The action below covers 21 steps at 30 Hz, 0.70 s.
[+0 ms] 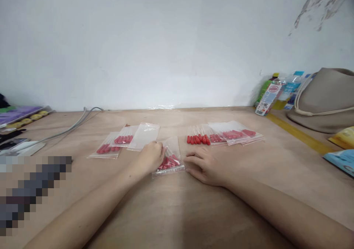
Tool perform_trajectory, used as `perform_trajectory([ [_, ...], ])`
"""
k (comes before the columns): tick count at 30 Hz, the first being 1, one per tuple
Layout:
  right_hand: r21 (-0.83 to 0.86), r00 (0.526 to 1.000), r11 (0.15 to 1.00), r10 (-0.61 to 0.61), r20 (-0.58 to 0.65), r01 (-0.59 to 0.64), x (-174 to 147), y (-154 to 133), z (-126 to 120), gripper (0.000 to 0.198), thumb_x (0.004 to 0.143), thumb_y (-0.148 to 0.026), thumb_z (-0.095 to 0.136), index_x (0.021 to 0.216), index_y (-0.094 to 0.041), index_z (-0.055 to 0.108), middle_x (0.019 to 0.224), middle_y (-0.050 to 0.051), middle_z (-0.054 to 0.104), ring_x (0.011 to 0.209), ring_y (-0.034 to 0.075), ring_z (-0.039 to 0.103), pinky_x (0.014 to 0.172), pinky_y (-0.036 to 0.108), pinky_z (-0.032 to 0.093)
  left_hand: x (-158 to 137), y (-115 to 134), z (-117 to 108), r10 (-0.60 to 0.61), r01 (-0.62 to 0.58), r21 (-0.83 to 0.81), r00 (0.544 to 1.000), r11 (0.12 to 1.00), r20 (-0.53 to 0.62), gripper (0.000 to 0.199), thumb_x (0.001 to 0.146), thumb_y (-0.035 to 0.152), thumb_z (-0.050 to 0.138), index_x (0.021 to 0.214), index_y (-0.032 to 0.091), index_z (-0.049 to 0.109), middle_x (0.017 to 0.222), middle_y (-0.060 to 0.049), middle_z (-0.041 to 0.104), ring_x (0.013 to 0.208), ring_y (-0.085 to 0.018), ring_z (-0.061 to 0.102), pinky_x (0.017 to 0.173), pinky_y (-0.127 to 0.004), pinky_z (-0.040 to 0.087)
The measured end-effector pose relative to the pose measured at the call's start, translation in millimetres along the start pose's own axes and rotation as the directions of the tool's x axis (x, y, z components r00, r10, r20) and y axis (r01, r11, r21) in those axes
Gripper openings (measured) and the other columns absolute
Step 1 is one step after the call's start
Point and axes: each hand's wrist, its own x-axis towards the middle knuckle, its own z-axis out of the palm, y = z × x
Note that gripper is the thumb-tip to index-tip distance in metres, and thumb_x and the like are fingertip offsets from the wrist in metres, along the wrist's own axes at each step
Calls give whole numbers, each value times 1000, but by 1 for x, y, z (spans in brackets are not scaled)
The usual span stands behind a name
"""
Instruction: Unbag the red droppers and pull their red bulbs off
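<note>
My left hand (152, 156) is closed on the left edge of a clear zip bag (174, 146), which lies on the table with its zip edge towards me. Inside this bag are several red-tipped sticks (169, 162); what the red ends are I cannot make out. At the bag's right side my right hand (206, 166) rests low over the wood, fingers bent and apart, the tips close to the bag's corner. Whether they touch it I cannot tell. Just beyond that hand lies a row of loose red-tipped sticks (198, 139).
Filled zip bags overlap at the right (233, 134) and others lie at the left (106, 149), beside a flat, whitish bag (143, 136). Drink bottles (271, 94) and a beige bag (323, 94) stand against the wall. A grey cable (69, 129) crosses the left side.
</note>
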Motion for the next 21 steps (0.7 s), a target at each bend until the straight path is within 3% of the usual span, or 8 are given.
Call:
perform_trajectory([
  [4,32,999,999,-21,42,19,0,2,-7,23,78,-30,56,100,-22,58,94,5,60,88,17,52,80,35,38,-20,3,1,30,-30,26,999,999,20,46,89,42,25,78,15,61,72,-12,64,69,-26,61,61,-33,41],
  [7,57,995,997,-50,81,45,-1,1,-9,32,76,-40,59,103,-22,58,97,6,60,87,17,53,81,36,37,-30,0,6,100,-96,-128,995,987,26,44,90,44,25,88,18,60,72,-8,65,69,-22,61,59,-29,41],
  [10,110,996,993,-40,82,30,-2,-4,-3,35,76,-41,60,105,-22,58,101,7,58,87,16,53,81,33,40,-28,-11,10,129,-144,-168,987,975,-100,40,89,43,28,101,19,58,74,-6,65,71,-20,61,64,-29,43],
  [13,154,1000,988,-11,20,8,-2,-7,7,17,80,-25,55,96,-22,61,99,6,59,87,15,54,79,29,43,-14,-29,16,210,-235,-70,943,970,-260,39,89,40,31,111,17,54,102,-10,61,97,-22,55,86,-36,40],
  [16,201,1000,979,14,3,-15,-1,-5,10,15,82,-16,49,87,-21,63,97,6,61,87,14,56,77,28,45,1,-48,26,236,-250,-66,957,966,-169,46,89,42,28,122,17,47,128,-11,47,122,-24,37,102,-43,26],
  [18,258,998,965,32,50,-44,0,-2,8,18,83,-13,46,87,-20,62,98,5,61,88,14,57,77,27,47,10,-58,34,164,-172,-98,983,980,-81,53,89,45,24,128,13,41,135,-13,39,128,-25,29,105,-45,21],
  [21,318,991,941,84,103,-113,1,2,0,23,80,-8,44,87,-21,62,99,4,62,87,14,58,76,27,48,20,-67,42,84,-94,-142,994,985,-70,56,90,47,20,131,12,37,138,-14,34,130,-25,25,105,-46,20],
])
